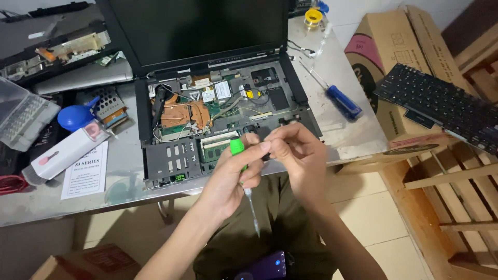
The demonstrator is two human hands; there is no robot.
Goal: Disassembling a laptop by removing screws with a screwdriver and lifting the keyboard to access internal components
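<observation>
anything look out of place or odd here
Yes: the laptop on the table lies open with its keyboard removed, resting askew on a cardboard box to the right. The left hand holds a green-capped screwdriver tip-down.

bench clutter around the work

a blue-handled screwdriver lies right on the metal table; a black detached keyboard rests on a brown cardboard box far right; a blue rubber air blower sits left.
</observation>
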